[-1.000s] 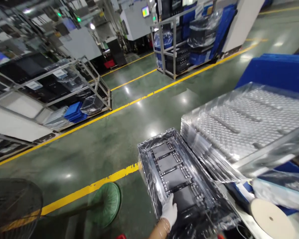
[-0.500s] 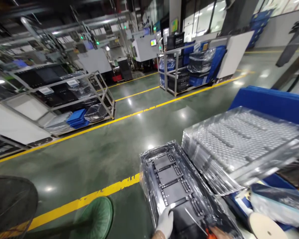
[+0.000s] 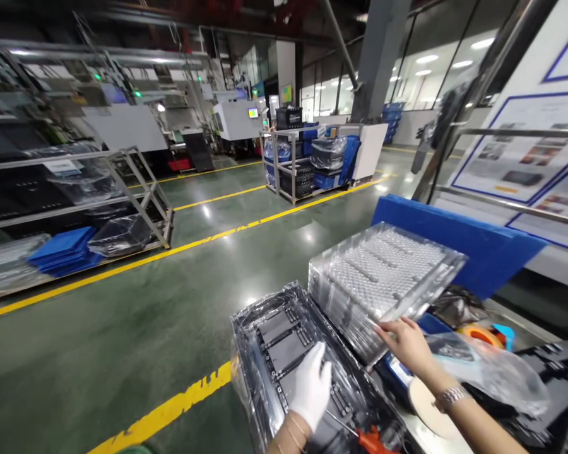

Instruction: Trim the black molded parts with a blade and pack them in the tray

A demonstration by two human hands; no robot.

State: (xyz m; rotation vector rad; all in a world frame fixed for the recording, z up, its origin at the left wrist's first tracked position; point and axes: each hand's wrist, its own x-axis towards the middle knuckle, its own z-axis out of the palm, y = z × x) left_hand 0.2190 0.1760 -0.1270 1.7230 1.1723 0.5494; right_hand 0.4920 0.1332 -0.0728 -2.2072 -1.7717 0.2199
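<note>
My left hand (image 3: 311,386), in a white glove, lies flat with fingers stretched out on a black tray (image 3: 269,334) of dark rectangular parts wrapped in clear film. My bare right hand (image 3: 404,342) reaches to the near edge of a stack of clear plastic trays (image 3: 383,268) wrapped in film, fingers curled loosely against it. That stack leans beside the black tray, to its right. A wristwatch (image 3: 447,396) sits on my right wrist.
A blue board (image 3: 468,243) stands behind the clear stack. An orange-handled tool (image 3: 372,441), a white disc (image 3: 423,403), tape rolls (image 3: 483,334) and a clear bag (image 3: 492,372) lie at right. Metal racks (image 3: 76,189) and yellow floor lines (image 3: 208,236) lie left.
The view has lifted and swung right. My left hand has slid further onto the black tray. My right hand has come into view at the clear stack's edge.
</note>
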